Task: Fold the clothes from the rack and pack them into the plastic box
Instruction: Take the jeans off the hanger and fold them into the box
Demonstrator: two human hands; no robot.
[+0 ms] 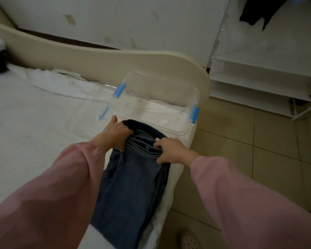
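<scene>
A pair of blue jeans (131,186) lies folded lengthwise on the white bed, running toward me. My left hand (115,135) grips the left side of the folded far end. My right hand (171,150) grips the right side of the same end, fingers curled over the denim layers. Just beyond the jeans stands a clear plastic box (162,97) with blue latches, open, with white fabric lying inside it. A dark garment (258,11) hangs from the rack at the top right.
The bed (25,123) has a cream footboard (97,58) behind the box. Crumpled white cloth (52,81) lies left of the box. A white rack with shelves (258,83) stands on the tiled floor at right. A slipper (188,239) lies by the bed.
</scene>
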